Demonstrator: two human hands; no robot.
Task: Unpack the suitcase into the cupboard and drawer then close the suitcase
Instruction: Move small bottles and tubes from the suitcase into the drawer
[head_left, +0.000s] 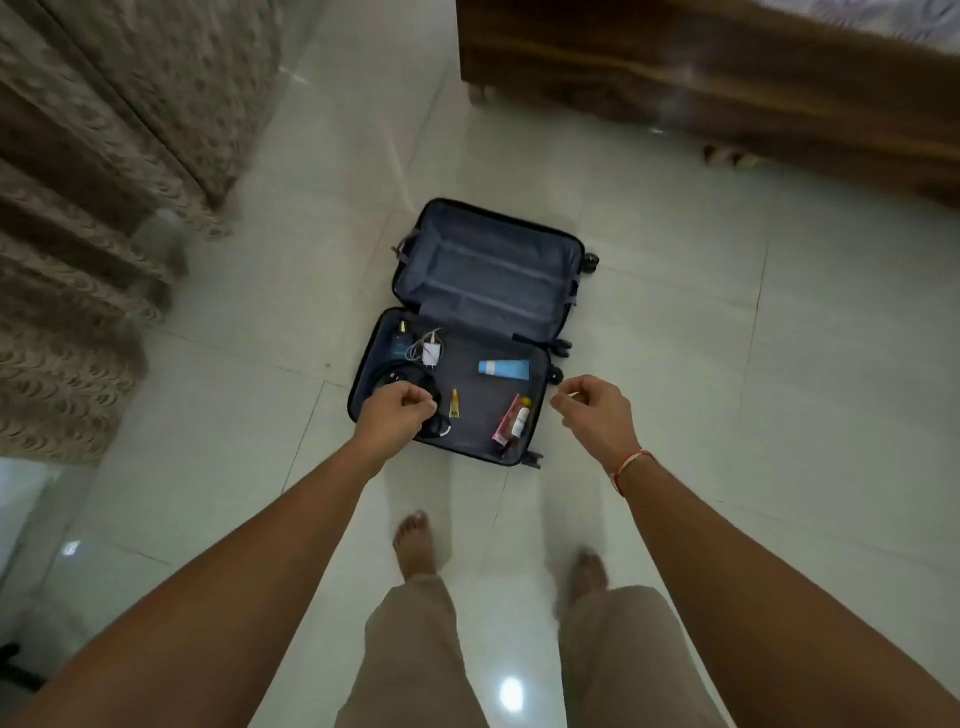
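Nearest us, bare feet (415, 540) and beige trousers (415, 649) on the glossy pale tiled floor (727, 415), both arms stretched forward. Our left hand (400, 410) hangs with fingers loosely curled and holding nothing, in line with the black headphones (410, 382) at the 8 o'clock corner of the near half; whether it touches them we cannot tell. Our right hand (592, 408), a red thread bracelet (628, 465) at its wrist, is likewise loosely curled and empty, just outside the rim at 3 o'clock. The open dark hard-shell suitcase (535, 364) lies flat on the floor ahead; its far half looks bare. The near half holds a light-blue tube with white cap (505, 369) at 1 o'clock, a white charger with coiled cable (430, 352) and a dark-blue bottle with gold cap (400, 343) at 11, a small yellow tube (455, 404) near centre, and a pink packet (506, 426) with a white bottle (519, 422) at 5. We judge the step to be gathering these smalls: best to crouch, take the bulky headphones in one hand, sweep tubes together with the other, keep the cable from trailing. The headphones are half hidden behind our hand; labels are unreadable. At 12 to 2 o'clock a dark wooden bed frame (727, 88) is cut off; patterned beige curtains (78, 208) blur at 9 to 10. No cupboard or drawer is in view.
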